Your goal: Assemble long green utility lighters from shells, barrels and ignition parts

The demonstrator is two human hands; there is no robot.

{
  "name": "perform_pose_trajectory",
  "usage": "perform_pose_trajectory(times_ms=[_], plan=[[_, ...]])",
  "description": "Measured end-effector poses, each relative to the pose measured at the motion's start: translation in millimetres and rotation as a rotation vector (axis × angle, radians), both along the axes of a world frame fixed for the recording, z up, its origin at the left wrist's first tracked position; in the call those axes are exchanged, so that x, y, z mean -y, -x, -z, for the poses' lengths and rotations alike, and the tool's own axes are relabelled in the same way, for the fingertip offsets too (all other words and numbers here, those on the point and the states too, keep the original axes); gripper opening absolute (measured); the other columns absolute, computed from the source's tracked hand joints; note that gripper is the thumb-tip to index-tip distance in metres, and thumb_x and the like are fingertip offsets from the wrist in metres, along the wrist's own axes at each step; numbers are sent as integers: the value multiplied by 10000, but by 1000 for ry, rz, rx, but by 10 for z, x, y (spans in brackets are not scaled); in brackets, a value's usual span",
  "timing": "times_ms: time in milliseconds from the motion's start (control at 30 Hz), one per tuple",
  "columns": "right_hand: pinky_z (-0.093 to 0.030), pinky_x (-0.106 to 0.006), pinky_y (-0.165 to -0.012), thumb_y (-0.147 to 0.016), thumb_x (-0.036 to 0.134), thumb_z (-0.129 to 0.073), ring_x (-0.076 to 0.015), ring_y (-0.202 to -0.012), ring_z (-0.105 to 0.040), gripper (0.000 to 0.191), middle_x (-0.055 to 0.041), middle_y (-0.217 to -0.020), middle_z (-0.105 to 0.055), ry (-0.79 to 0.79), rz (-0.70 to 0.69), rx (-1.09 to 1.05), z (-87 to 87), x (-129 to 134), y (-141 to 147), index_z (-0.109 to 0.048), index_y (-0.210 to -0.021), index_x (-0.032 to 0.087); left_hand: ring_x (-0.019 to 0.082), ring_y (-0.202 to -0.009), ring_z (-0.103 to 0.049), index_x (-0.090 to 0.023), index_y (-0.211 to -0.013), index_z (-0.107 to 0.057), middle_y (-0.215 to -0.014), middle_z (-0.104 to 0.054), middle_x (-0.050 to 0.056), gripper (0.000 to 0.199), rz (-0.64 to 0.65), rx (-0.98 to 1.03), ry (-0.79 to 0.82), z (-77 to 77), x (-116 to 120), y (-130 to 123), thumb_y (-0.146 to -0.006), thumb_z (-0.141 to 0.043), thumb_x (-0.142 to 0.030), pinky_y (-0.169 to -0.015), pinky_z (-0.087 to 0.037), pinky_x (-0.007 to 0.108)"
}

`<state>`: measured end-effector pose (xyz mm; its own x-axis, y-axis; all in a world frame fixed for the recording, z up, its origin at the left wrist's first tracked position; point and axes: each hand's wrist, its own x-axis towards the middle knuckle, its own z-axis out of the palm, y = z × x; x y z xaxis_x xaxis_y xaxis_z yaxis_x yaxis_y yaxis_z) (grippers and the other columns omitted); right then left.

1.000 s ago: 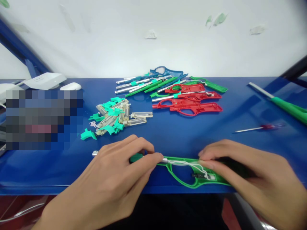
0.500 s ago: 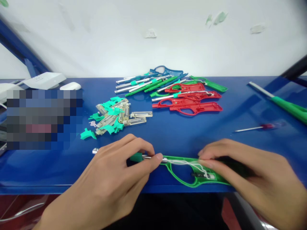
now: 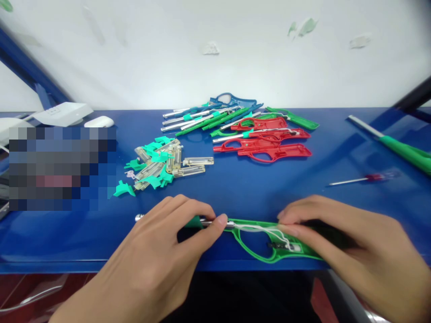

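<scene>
Near the front edge of the blue table lies a green lighter shell half (image 3: 256, 255), its hollow side up and a trigger loop toward me. My left hand (image 3: 151, 255) is closed around a silver metal tube (image 3: 229, 224) at the shell's narrow end, thumb and index finger pinching it. White wires (image 3: 266, 228) run from the tube to a black-and-white igniter part (image 3: 284, 246) in the shell. My right hand (image 3: 350, 242) pinches the upper rim of the shell's handle end; its fingers hide part of it, and the wires pass beside the fingertips.
Clear fuel tanks (image 3: 194, 170) and teal triggers (image 3: 124, 189) are heaped at centre left. Behind lie red shell halves (image 3: 276, 150) and several blue and green ones with metal tubes. On the right are a screwdriver (image 3: 353, 181) and an assembled green lighter (image 3: 407, 152).
The metal tube's far left tip has shifted slightly to the right, along with my left hand. My right hand keeps its pinch in nearly the same place.
</scene>
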<state>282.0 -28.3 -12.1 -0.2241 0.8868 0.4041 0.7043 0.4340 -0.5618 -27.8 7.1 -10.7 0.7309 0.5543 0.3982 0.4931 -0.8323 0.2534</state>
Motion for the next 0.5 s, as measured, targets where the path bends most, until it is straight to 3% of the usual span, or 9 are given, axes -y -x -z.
perform_pose_trajectory(times_ms=[233, 500], plan=[[-598, -128, -762, -1073, 346, -663, -85, -790, -795, 107, 112, -956, -815, -6, 8, 8, 0, -5, 8, -710, -977, 352, 201, -1179, -542, -204, -1480, -631, -1360, -582, 63, 617, 2, -35, -8, 18, 25, 27, -986, -471, 130, -1023, -418, 376], [-619, -169, -744, -1064, 352, -669, -116, -780, -805, 119, 92, -950, -826, 2, 23, -6, -8, -5, 18, -737, -967, 351, 216, -1172, -554, -143, -1461, -630, -1310, -607, 95, 531, 43, 20, 5, -22, 37, -13, -1013, -491, 106, -988, -457, 400]])
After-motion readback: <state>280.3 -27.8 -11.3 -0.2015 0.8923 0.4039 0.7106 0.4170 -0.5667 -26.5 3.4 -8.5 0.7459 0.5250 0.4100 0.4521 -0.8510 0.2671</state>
